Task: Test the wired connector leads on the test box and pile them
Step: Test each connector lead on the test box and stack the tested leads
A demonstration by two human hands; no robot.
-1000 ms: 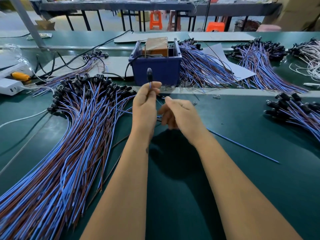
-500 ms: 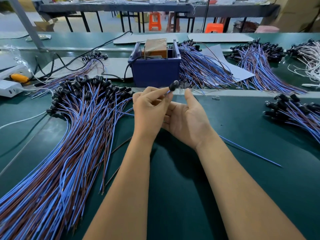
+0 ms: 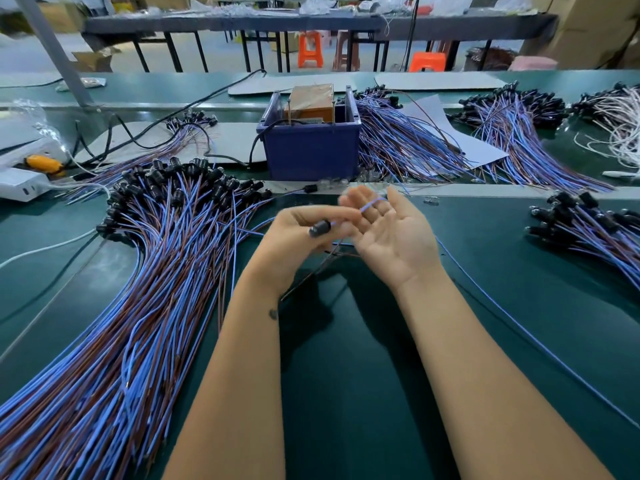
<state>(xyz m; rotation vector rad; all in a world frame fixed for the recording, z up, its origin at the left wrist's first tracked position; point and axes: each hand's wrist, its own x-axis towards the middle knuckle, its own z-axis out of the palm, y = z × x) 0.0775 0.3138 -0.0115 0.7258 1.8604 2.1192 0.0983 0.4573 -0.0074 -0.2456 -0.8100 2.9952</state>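
My left hand (image 3: 298, 237) pinches one lead just behind its black connector (image 3: 320, 227), held above the green table in front of me. The lead's blue wire (image 3: 372, 202) loops over the fingers of my right hand (image 3: 394, 240), which lies palm up with fingers apart, then trails away across the table (image 3: 519, 327). The test box (image 3: 310, 102), orange-brown, sits in a blue bin (image 3: 311, 154) beyond my hands. A big fan-shaped pile of blue-and-brown leads (image 3: 156, 271) lies to the left.
More lead bundles lie behind the bin (image 3: 398, 143), at the back right (image 3: 512, 133) and at the right edge (image 3: 588, 223). White wires (image 3: 620, 123) sit far right. A loose lead (image 3: 310, 188) lies before the bin. A white power strip (image 3: 20, 185) is at left.
My left hand has lowered the connector from upright near the bin to a tilt down toward me. My right hand has turned palm up and spread its fingers.
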